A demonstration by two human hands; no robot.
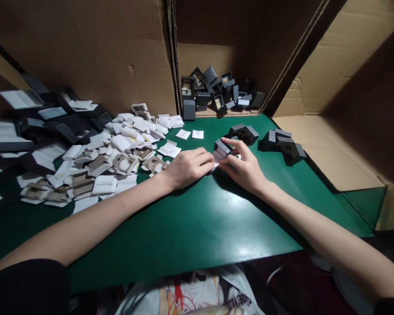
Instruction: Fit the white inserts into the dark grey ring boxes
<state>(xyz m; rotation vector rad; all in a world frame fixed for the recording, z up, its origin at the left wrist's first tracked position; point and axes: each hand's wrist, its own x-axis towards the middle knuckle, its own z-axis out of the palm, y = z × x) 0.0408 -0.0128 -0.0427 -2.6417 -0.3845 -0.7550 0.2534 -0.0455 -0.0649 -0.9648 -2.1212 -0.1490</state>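
My left hand (188, 166) and my right hand (244, 168) meet at the middle of the green table (190, 227). Between their fingertips sits a small dark box (222, 148) with a white card or insert at its lower edge. My right hand's fingers curl around the box from the right and above. My left hand's fingers press at the white piece on the box's left side. Part of the box is hidden behind the fingers.
A heap of white cards and beige inserts (118, 157) covers the left of the table, with dark flat boxes (36, 131) behind. Small dark boxes (284, 144) stand at the right. A cardboard carton (216, 94) at the back holds several more. Cardboard walls surround the table.
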